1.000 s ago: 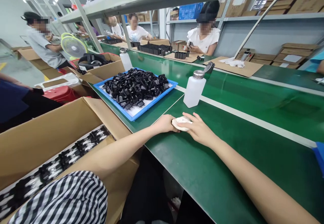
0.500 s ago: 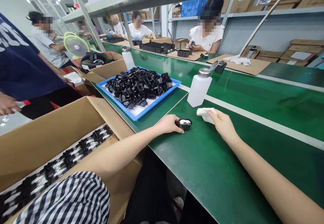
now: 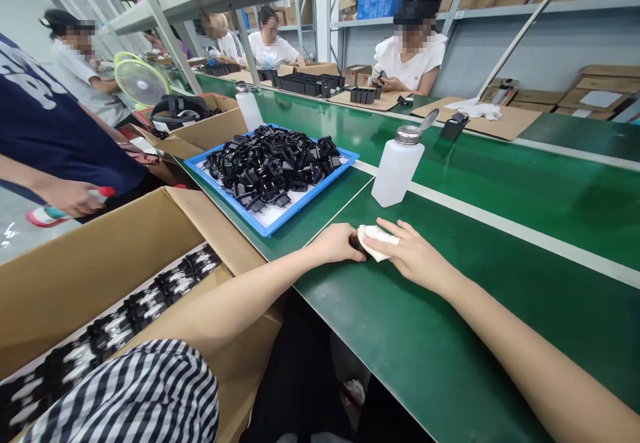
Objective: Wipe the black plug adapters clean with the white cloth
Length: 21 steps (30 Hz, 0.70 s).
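Observation:
Near the table's front edge, my left hand (image 3: 336, 243) is closed around a small black plug adapter (image 3: 355, 240), of which only a dark sliver shows. My right hand (image 3: 417, 255) presses a folded white cloth (image 3: 376, 243) over the adapter, gripping it with the thumb below and fingers above. The cloth hides the adapter's face. Just behind the hands stands a white dispenser bottle (image 3: 397, 171) with its metal lid flipped up. A blue tray (image 3: 273, 228) heaped with black plug adapters (image 3: 275, 163) lies to the left of it.
An open cardboard box (image 3: 100, 249) with rows of black parts stands at my left. A second white bottle (image 3: 249, 106) is behind the tray. A person in navy (image 3: 65, 123) stands at the left, holding a bottle. Co-workers sit across the green table (image 3: 500, 283).
My right hand has moved left with the white cloth and brought it onto the adapter. My left hand has stayed in place. The navy-clad person's arm with the bottle has come further into view.

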Available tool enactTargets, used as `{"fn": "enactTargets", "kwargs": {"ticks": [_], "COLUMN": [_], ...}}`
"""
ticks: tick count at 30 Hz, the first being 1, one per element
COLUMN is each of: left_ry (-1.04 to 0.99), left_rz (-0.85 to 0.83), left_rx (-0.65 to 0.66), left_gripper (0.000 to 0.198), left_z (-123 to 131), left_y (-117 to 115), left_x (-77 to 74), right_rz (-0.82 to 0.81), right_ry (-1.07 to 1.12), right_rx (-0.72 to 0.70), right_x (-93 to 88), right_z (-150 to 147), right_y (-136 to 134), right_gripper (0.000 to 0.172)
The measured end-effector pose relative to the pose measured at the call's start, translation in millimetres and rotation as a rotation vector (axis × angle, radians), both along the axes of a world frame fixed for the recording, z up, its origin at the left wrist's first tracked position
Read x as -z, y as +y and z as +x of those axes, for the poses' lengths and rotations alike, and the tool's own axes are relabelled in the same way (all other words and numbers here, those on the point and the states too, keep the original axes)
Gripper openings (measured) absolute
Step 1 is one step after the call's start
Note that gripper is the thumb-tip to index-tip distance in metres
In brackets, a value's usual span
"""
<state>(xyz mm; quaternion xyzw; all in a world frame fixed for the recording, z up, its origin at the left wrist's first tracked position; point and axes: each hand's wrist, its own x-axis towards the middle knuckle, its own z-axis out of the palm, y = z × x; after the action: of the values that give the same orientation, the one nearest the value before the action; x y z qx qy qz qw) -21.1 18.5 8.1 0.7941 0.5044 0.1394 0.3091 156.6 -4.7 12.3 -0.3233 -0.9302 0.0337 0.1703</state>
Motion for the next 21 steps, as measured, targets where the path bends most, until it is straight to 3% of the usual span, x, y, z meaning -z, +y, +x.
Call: {"fn": "enactTargets", "kwargs": {"ticks": [3, 5, 7, 9, 16, 21], "left_ry": [0.009, 0.015, 0.019, 0.031, 0.074, 0.151], "left_rz": [0.004, -0.010, -0.022, -0.012, 0.077, 0.153], "left_rx": [0.019, 0.020, 0.011, -0.010, -0.051, -0.029], "left_gripper": [0.023, 0.022, 0.022, 0.023, 0.029, 0.025], "left_z": [-0.6, -1.0, -0.9, 0.0, 4.2, 4.8], "left_y": [-0.1, 0.7, 1.1, 0.2, -7.6, -7.0], "left_x": [-2.1, -2.6, -2.8, -3.2, -3.1, 1.1], "right_rz": [-0.208, -0.394, -0.482, -0.390, 0.194, 0.292], "right_ry": [0.161, 0.329, 0.475, 0.513, 0.130, 0.003], "right_rx": [0.082, 0.222, 0.401, 0.500, 0.393, 0.276], "right_x": [-4.3, -5.6, -4.4, -0.1, 18.3, 16.8], "right_z": [10.0, 13.5, 12.7, 5.9, -27.7, -32.4], "right_y": [3.3, 5.2, 5.5, 2.8, -15.0, -21.8], "right_gripper": [0.032, 0.030, 0.035, 0.036, 0.036, 0.034]}}
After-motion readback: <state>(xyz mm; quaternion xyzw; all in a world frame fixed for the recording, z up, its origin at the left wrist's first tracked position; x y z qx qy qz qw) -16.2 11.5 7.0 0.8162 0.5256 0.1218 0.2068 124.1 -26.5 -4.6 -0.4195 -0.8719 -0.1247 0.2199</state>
